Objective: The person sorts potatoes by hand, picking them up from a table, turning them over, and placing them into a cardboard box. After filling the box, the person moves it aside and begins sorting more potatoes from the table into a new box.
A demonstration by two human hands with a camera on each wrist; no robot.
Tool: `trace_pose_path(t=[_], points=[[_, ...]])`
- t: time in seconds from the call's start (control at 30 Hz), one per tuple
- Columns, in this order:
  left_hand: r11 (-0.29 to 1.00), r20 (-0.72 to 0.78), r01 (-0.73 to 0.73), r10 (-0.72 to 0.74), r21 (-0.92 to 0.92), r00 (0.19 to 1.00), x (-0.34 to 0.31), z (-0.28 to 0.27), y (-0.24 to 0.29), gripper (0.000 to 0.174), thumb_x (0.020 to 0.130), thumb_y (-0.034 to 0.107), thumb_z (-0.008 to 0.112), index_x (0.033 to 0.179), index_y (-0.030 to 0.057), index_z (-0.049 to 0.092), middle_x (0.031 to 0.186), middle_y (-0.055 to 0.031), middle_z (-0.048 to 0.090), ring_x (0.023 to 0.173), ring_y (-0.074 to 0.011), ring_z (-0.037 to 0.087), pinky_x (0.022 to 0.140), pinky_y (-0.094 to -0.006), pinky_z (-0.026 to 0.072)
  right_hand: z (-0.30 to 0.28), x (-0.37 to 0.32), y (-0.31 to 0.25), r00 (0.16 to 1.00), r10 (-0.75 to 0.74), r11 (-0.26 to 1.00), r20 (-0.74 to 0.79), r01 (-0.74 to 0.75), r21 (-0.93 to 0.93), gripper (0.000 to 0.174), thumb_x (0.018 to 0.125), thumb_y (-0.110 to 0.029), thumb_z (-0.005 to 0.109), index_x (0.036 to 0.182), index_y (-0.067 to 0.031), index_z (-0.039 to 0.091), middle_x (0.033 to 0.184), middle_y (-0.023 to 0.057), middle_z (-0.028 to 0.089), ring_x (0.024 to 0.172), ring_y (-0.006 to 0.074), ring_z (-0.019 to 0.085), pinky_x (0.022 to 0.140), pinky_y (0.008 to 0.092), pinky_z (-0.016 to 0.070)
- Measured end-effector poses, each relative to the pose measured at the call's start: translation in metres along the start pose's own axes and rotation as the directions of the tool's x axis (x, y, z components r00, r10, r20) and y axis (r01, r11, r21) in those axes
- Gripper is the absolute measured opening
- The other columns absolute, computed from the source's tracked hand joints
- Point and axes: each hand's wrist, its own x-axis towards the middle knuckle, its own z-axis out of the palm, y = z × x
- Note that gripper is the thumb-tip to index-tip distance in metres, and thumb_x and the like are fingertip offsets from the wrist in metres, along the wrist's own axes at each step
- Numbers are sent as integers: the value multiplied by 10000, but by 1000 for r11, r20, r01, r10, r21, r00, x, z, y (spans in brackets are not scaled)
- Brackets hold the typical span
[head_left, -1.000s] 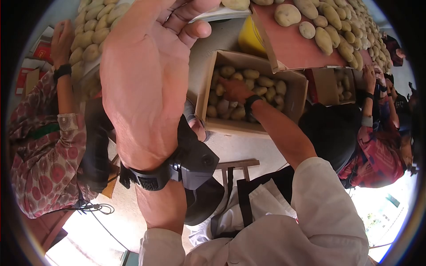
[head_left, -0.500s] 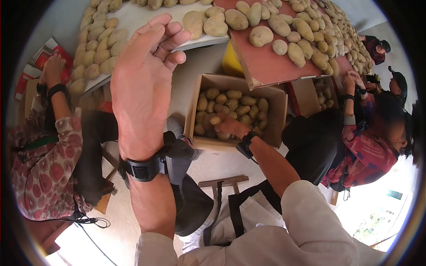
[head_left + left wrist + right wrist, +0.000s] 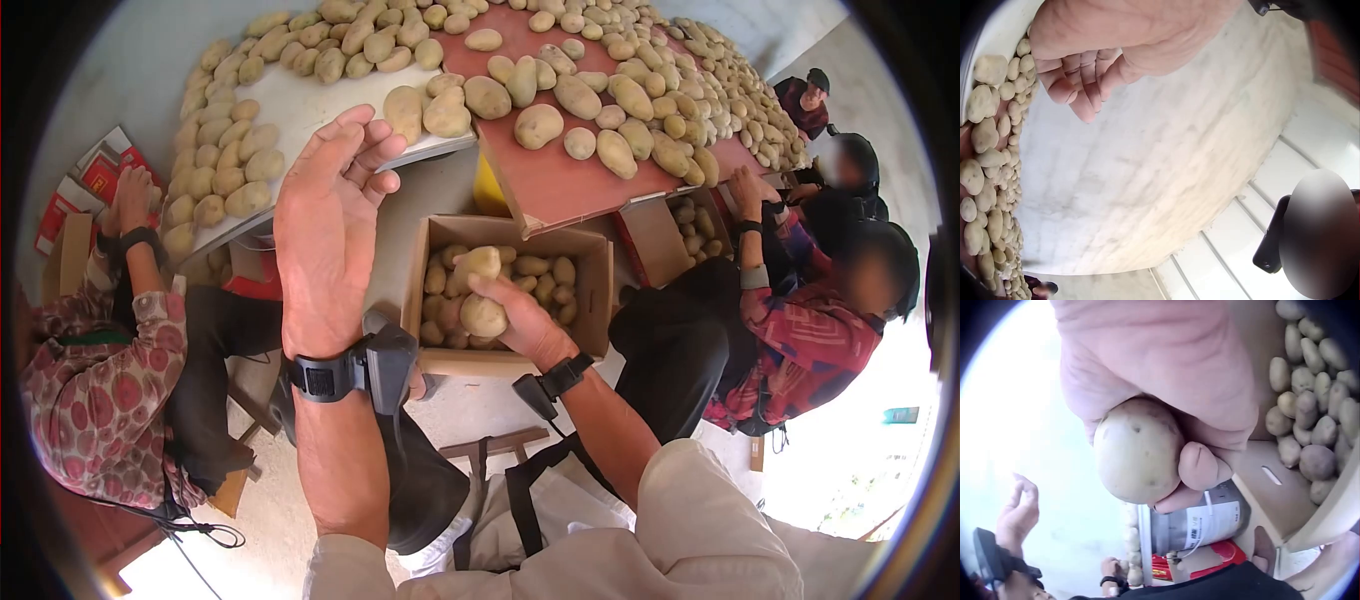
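My right hand [image 3: 535, 325] grips a potato [image 3: 483, 315] above the front of a cardboard box [image 3: 597, 300]. A second, pale potato [image 3: 476, 262] shows just beyond those fingers. Seen from the right wrist, the round gripped potato [image 3: 1138, 453] lies against the palm, with fingertips [image 3: 1199, 465] curled at its side. More potatoes [image 3: 533, 266] fill the bottom of the box. Raised at left, my left hand [image 3: 330, 240] holds nothing, its fingers loosely bent. In the left wrist view, the left hand [image 3: 1129, 37] is in front of a pale wall.
Potatoes crowd the white table [image 3: 320, 105] and the red board [image 3: 550, 190], whose corner juts over the box. People sit close on both sides, one in a patterned sleeve [image 3: 110, 390], one in a red top [image 3: 800, 350]. Another potato box [image 3: 655, 240] stands right.
My right hand has come up from among the potatoes in the box, now gripping a potato. The left hand stays raised. The head view has shifted, showing more of the tables.
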Motion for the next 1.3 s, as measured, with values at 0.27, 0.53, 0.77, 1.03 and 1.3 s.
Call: trace_pose_path(t=[0.27,0.53,0.77,1.03,1.3], points=[[1000,54,18,-18,4,998,4,-2,-5,412,972,202,616,1299,-38,543,1115,-56,604,1035,-162,587,831,-287,449,-15,-12,-103,986,-60,994,-155,45,-99,398,1038,-451,502,1184,-81,506,877,191,688,672,262,662,460,283,416],[999,62,23,-26,42,998,6,-2,-10,417,980,215,604,1304,-40,537,1127,-65,602,1044,-167,585,842,-289,447,-56,3,-142,936,-152,980,-319,99,-175,360,1019,-419,546,1189,-101,536,928,179,711,692,241,674,438,274,365],[999,11,11,-12,38,1000,0,9,-7,353,993,180,556,1254,-57,562,1086,-83,614,1016,-181,593,827,-299,448,-79,-10,-146,915,-211,973,-345,162,-166,422,981,-396,620,1262,-93,536,982,140,700,835,198,672,552,263,407],[998,25,5,-6,57,1000,-4,13,-9,353,990,189,557,1248,-52,567,1097,-82,609,1033,-179,589,828,-295,444,-120,11,-145,490,-851,171,-188,-80,-982,638,810,-251,744,1364,-45,503,1257,211,561,1104,340,591,960,432,479],[998,25,4,-6,63,1000,-2,13,-10,357,991,197,554,1249,-49,568,1091,-79,616,1031,-186,596,825,-304,444,-108,3,-136,425,-855,273,-296,-114,-955,572,821,-188,733,1325,-32,514,1163,201,615,1081,347,613,942,452,488]])
